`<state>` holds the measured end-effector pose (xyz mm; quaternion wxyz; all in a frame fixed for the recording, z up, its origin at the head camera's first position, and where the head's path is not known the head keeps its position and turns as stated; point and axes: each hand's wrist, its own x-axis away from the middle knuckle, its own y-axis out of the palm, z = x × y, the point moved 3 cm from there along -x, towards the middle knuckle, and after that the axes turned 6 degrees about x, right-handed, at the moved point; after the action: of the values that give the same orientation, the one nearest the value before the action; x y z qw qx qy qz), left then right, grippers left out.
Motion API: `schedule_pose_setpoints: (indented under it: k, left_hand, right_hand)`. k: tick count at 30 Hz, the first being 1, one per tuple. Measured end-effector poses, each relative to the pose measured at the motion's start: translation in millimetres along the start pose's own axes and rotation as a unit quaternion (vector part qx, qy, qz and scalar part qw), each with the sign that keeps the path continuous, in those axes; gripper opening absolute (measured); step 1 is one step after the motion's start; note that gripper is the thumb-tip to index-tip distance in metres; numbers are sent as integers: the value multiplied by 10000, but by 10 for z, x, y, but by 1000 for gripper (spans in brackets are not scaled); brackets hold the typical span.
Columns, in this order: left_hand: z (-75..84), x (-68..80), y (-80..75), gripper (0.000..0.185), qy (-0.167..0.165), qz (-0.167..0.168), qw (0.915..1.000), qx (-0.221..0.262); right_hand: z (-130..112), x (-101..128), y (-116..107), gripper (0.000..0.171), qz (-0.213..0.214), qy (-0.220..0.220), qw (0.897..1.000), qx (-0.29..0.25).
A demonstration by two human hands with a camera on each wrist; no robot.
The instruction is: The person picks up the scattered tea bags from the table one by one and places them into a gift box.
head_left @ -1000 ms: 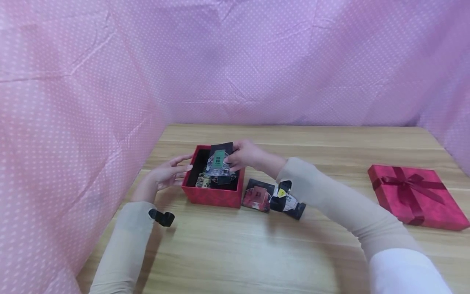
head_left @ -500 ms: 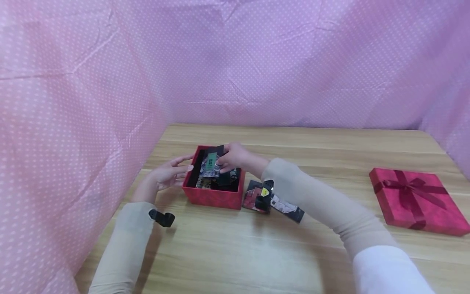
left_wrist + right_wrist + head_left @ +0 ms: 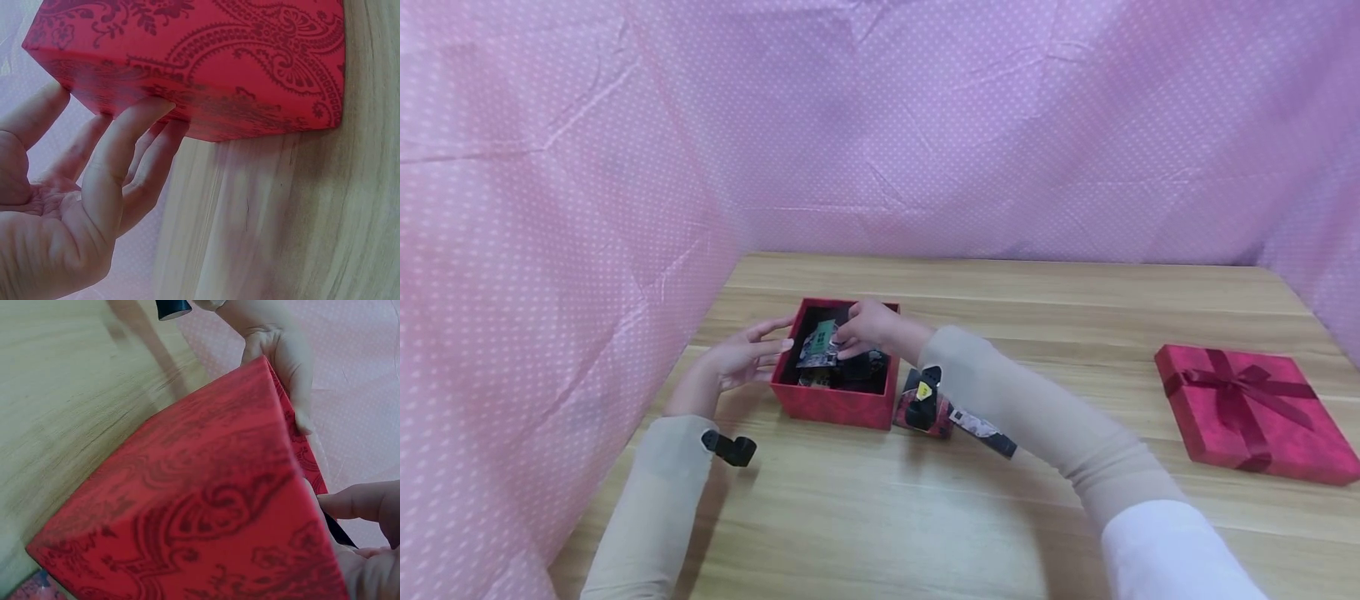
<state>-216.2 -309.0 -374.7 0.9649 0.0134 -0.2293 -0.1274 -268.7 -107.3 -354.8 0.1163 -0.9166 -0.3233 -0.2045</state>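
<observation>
An open red patterned box (image 3: pixel 835 408) with a dark inside stands on the table. My left hand (image 3: pixel 737 358) touches its left side; in the left wrist view, the fingertips (image 3: pixel 159 106) rest against the box wall, loosely extended. My right hand (image 3: pixel 872 327) reaches over the right rim and pinches a flat dark packet with a green label (image 3: pixel 817 344), tilted within the box. Beneath it lies another packet (image 3: pixel 815 378), mostly covered. In the right wrist view, the box wall (image 3: pixel 200 500) hides the packet and most of the right fingers.
A dark packet with a reddish front (image 3: pixel 936 423) lies right of the box, partly behind the wrist camera. Beside it is a black-and-white packet (image 3: pixel 983 432). A red lid with a ribbon bow (image 3: pixel 1262 408) lies far right. Pink dotted cloth (image 3: pixel 925 125) hangs behind the table.
My right hand has moved left and down, taking the green-labelled packet from above the box into it. My left hand has stayed at the box's left side.
</observation>
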Motion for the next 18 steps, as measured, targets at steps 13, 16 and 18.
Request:
schedule_pose_setpoints:
  k: [13,16,18]
  left_hand:
    - [9,-15,-7,67,-68,-7,10000,10]
    - [9,-16,-10,67,-52,-46,10000,15]
    - [8,-16,-15,67,-46,-72,10000,30]
  right_hand:
    - [70,-75,61,35,154,-125,9998,71]
    - [72,-88,69,12,111,-119,9998,61]
    - [70,-98,73,22,51,-108,9999,73]
